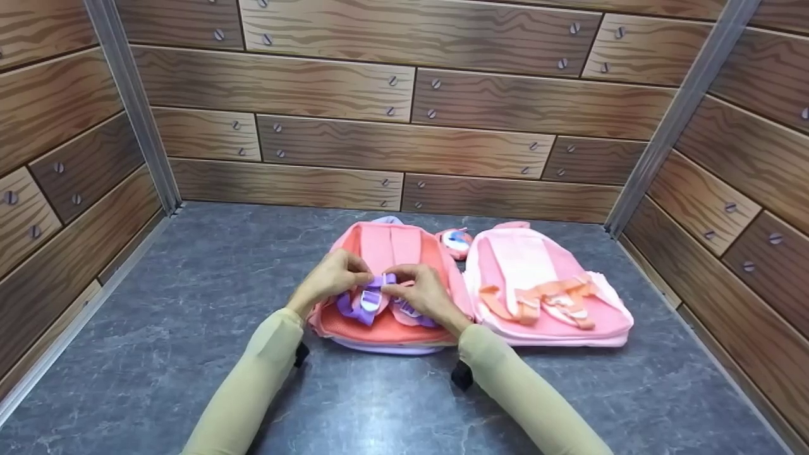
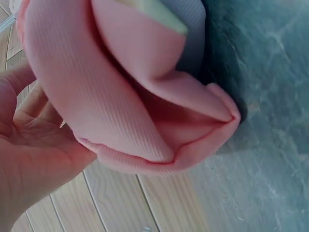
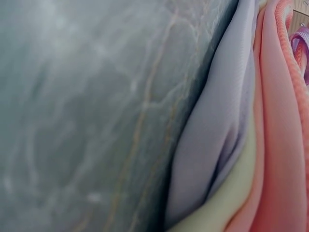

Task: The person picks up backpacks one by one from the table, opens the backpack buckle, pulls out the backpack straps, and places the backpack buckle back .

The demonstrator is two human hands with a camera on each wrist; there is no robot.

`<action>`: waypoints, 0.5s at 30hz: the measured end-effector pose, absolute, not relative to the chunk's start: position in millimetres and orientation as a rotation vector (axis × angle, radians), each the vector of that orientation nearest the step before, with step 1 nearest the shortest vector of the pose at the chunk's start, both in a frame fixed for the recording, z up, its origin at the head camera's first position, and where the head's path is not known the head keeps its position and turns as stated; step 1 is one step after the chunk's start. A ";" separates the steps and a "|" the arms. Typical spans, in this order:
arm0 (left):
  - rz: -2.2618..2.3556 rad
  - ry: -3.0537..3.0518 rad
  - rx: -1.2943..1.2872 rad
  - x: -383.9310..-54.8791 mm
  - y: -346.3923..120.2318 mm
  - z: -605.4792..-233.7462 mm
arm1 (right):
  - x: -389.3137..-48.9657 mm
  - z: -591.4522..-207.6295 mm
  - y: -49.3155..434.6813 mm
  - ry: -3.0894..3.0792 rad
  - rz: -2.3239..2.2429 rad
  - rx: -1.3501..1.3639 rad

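A coral backpack [image 1: 409,253] lies on the dark marbled table with its strap side up. Above it, my left hand [image 1: 335,275] pinches a purple strap [image 1: 379,280] between thumb and fingertips. From the other side, my right hand [image 1: 425,292] pinches the same strap close to a small pale clip. A white adjuster buckle [image 1: 371,300] sits on the strap just below the fingers. The left wrist view has the left hand [image 2: 36,130] beside the bag's side pocket [image 2: 193,121]. Only the bag's layered lilac and coral side [image 3: 217,125] shows in the right wrist view, without the hand.
Touching the coral bag on the right is a pink backpack [image 1: 569,253] with orange straps [image 1: 562,294] across it. A small round coral item with a white-and-blue face [image 1: 456,241] lies between the bags at the back. Wood-patterned walls [image 1: 328,139] enclose the table [image 1: 189,303].
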State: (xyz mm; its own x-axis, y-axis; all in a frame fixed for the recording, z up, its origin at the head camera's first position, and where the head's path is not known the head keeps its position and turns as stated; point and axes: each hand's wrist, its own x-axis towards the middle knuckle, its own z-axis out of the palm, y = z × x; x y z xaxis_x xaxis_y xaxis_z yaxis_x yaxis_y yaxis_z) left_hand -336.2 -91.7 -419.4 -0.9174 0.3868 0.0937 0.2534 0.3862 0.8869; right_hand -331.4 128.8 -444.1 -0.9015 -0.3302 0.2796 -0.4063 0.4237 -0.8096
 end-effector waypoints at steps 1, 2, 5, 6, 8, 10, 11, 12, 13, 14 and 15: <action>1.560 2.521 0.584 -336.5 -91.5 -419.7 | -331.2 -444.0 128.9 -2.588 1.502 0.663; 1.552 2.533 0.591 -336.7 -91.3 -419.9 | -331.1 -444.1 128.9 -2.589 1.499 0.659; 1.534 2.556 0.604 -336.3 -89.4 -419.5 | -331.5 -444.4 128.9 -2.585 1.489 0.662; 1.535 2.558 0.603 -336.2 -88.5 -419.4 | -331.6 -444.6 128.9 -2.583 1.487 0.664; 1.526 2.570 0.607 -336.2 -86.8 -419.2 | -331.9 -444.9 128.9 -2.582 1.492 0.664; 1.517 2.574 0.603 -336.1 -84.9 -419.1 | -331.9 -444.8 128.7 -2.579 1.502 0.660; 1.514 2.574 0.596 -335.9 -84.2 -419.0 | -331.8 -444.9 128.6 -2.579 1.505 0.656; 1.511 2.569 0.586 -335.3 -83.9 -418.8 | -331.9 -444.9 128.4 -2.578 1.508 0.654; 1.509 2.564 0.582 -335.3 -83.7 -418.9 | -332.0 -444.8 128.3 -2.579 1.510 0.652; 1.512 2.554 0.575 -334.8 -84.2 -418.7 | -331.6 -444.6 128.2 -2.577 1.509 0.654; 1.524 2.536 0.573 -335.3 -84.6 -419.1 | -331.4 -444.6 128.2 -2.576 1.506 0.657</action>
